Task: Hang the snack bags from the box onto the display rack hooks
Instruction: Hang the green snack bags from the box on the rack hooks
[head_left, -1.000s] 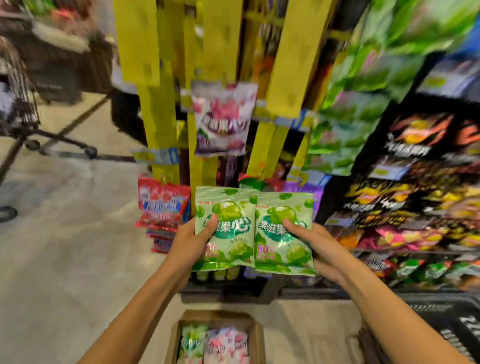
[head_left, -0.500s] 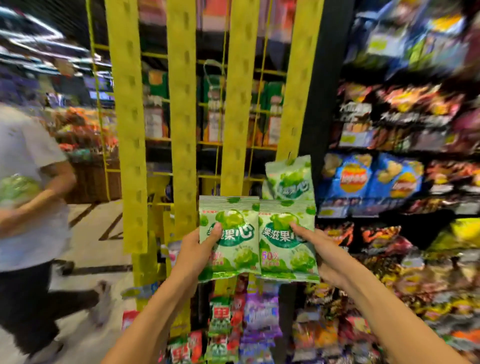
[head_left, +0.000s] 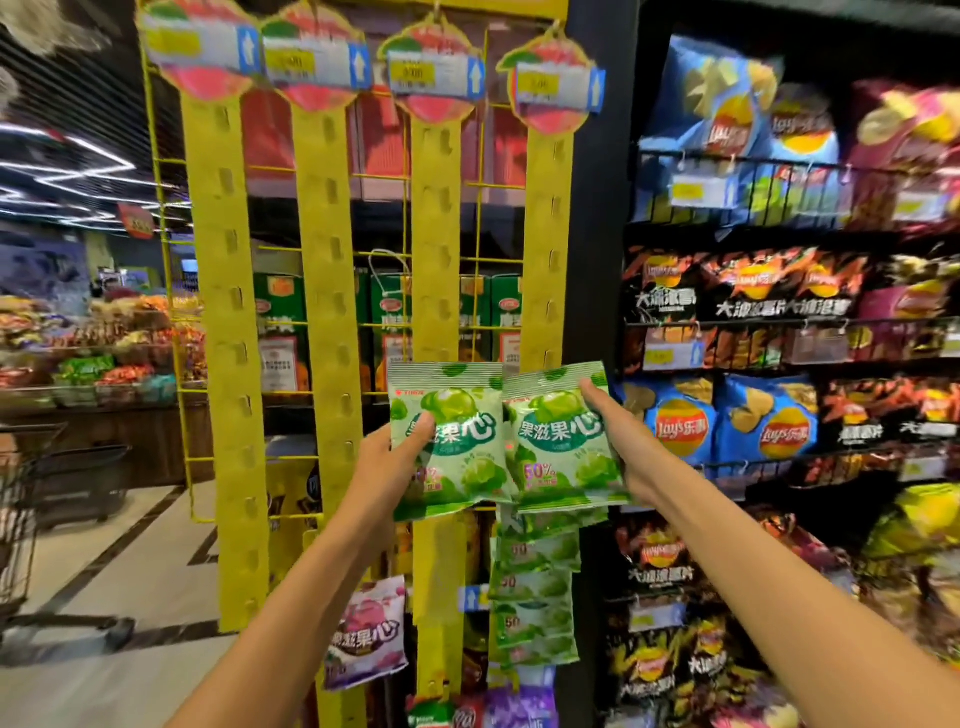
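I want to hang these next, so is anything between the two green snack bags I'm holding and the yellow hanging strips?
Nothing visible blocks them. The left hand holds one green snack bag, the right hand the other green bag, right before the yellow hanging strips, bare above them. Hung green bags sit below.

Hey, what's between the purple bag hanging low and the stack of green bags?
In the head view, a yellow hook strip hangs between the purple bag and the green stack.

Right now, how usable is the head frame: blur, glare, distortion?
Head view: the two green bags, left and right, are sharp with readable print, as is each hand's grip, left hand, right hand. Chip shelves at right smear with motion blur; ceiling lights streak; price tags are unreadable; wide-angle bowing shows at the edges.
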